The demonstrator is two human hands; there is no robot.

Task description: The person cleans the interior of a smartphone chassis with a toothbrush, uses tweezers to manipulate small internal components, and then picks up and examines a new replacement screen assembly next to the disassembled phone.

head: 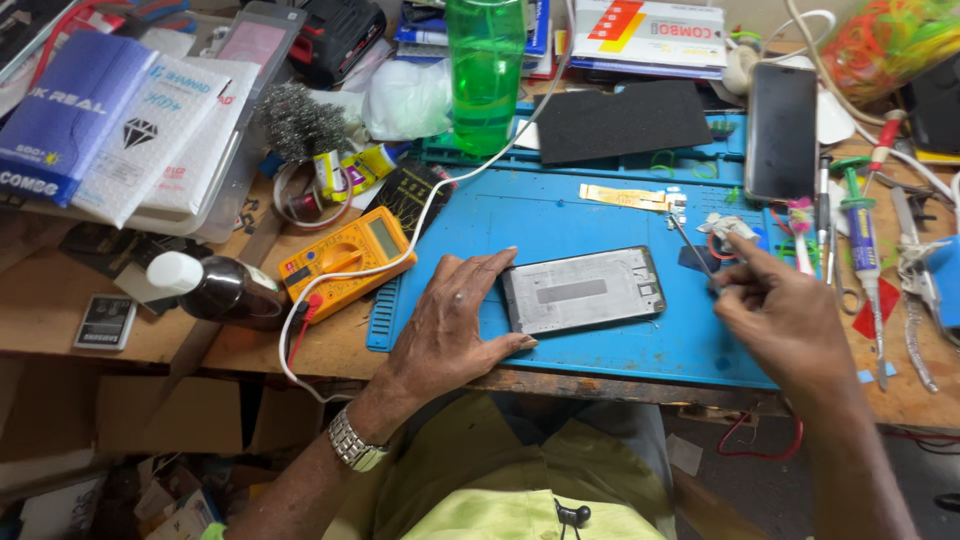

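Observation:
An opened phone body (585,290) with a grey metal inner frame lies on a blue work mat (560,215). My left hand (450,325) rests flat on the mat and grips the phone's left end between thumb and fingers. My right hand (785,315) is to the right of the phone, fingers pinched on a thin metal tool (690,243) whose tip points up and away from the phone. A gold flex strip (625,197) lies on the mat above the phone.
An orange multimeter (350,260) and a dark bottle (220,290) sit left of the mat. A green bottle (487,70), black foam pad (620,120) and dark phone (781,130) stand behind. Screwdrivers, syringe and pliers (915,320) crowd the right edge.

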